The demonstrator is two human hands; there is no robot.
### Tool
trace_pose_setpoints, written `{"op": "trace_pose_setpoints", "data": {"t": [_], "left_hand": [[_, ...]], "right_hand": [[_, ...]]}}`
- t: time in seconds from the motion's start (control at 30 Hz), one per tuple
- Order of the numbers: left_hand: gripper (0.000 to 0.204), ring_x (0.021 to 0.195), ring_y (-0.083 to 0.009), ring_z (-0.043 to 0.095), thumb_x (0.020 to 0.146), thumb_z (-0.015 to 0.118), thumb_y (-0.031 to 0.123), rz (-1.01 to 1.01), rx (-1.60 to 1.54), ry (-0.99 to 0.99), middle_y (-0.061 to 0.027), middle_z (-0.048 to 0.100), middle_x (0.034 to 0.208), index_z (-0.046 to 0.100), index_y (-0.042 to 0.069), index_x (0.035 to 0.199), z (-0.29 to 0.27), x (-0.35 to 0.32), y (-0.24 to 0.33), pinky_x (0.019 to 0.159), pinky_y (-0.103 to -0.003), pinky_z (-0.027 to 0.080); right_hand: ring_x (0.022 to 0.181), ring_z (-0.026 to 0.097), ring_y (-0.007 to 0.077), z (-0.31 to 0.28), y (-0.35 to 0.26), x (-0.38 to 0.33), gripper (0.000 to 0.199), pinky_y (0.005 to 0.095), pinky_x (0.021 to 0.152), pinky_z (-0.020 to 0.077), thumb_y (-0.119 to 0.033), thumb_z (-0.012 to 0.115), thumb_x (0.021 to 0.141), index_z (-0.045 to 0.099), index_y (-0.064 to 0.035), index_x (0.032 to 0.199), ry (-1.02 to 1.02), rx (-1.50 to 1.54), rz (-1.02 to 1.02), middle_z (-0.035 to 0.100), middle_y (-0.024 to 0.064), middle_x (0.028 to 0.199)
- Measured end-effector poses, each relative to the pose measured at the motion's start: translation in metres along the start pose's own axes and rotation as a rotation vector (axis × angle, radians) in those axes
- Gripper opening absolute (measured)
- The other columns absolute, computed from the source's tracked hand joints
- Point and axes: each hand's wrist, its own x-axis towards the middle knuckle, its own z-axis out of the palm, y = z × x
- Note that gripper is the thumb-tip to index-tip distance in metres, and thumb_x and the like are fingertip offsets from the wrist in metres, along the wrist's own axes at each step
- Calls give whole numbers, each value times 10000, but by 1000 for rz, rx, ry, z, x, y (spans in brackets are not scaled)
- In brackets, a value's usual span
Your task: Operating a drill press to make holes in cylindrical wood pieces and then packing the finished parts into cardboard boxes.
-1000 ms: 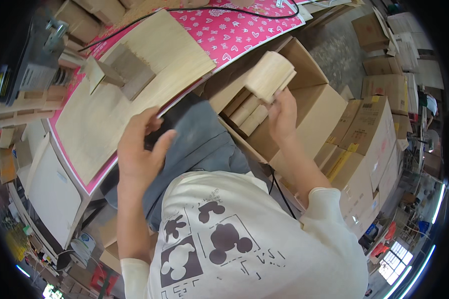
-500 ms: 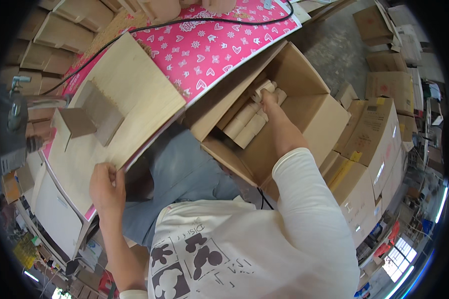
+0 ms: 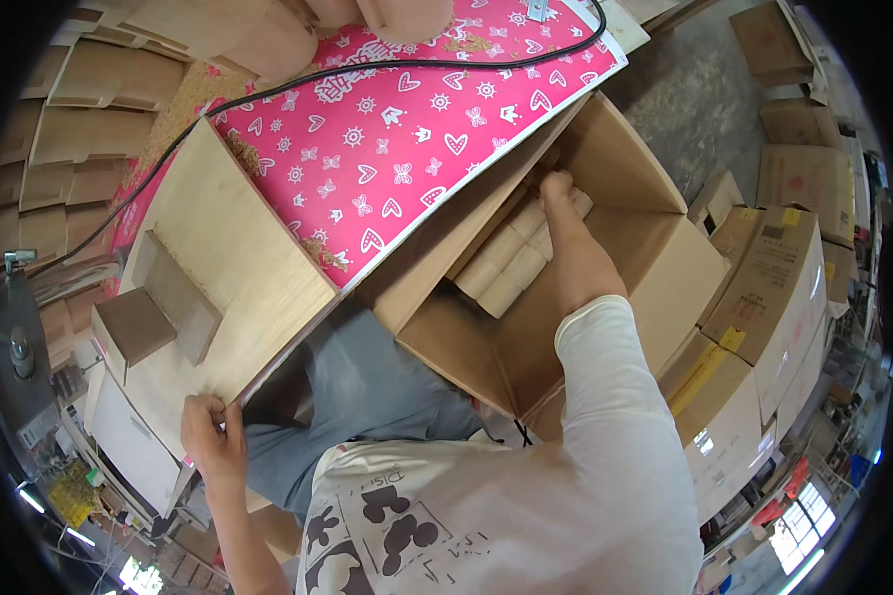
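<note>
Your right hand (image 3: 558, 186) is down inside the open cardboard box (image 3: 630, 159), at the far end of the rowed pale wooden blocks (image 3: 501, 263); whether its fingers clamp one, I cannot tell. Your left hand (image 3: 213, 431) curls its fingers at the plywood board (image 3: 258, 278)'s near edge, grip unclear.

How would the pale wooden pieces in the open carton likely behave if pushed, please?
The wooden pieces should feel stiff, judging by their crisp edges. Packed closely in rows, one would likely nudge its neighbours. Their curved-looking sides might let a loose one roll.
</note>
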Motion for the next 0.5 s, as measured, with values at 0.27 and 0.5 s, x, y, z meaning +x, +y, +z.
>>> {"op": "trace_pose_setpoints", "data": {"t": [0.27, 0.5], "left_hand": [[295, 718, -306, 538, 911, 852, -38, -22, 16, 16, -122, 533, 850, 570, 40, 946, -7, 0, 9, 684, -452, 443], [247, 730, -318, 535, 957, 840, 23, 79, -16, 79, -127, 538, 849, 594, 41, 952, -1, -12, 5, 693, -474, 446]], "right_hand": [[1646, 446, 380, 12, 21, -5, 709, 440, 1352, 377, -4, 491, 1085, 299, 80, 1763, -34, -52, -28, 398, 258, 1817], [1572, 568, 459, 0, 22, -68, 610, 492, 1331, 438, -206, 627, 1078, 574, 44, 1632, 86, -532, -186, 628, 319, 1639]]}}
